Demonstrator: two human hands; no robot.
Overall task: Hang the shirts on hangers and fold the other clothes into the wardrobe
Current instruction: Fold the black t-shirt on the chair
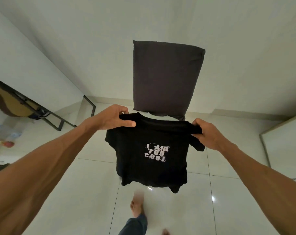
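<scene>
A black T-shirt (152,155) with white printed letters hangs spread out in the air in front of me, above the tiled floor. My left hand (110,118) grips its left shoulder, thumb over the cloth. The other shoulder is bunched in the grip of my right hand (207,134). The shirt's hem hangs free at about knee height. No hanger or wardrobe is in view.
A dark upright mattress (165,78) leans on the white wall behind the shirt. A black metal frame (59,119) stands at the left, with bottles (3,136) on the floor beside it. A pale panel edge (265,150) is at the right. My bare feet (137,209) are on the tiles.
</scene>
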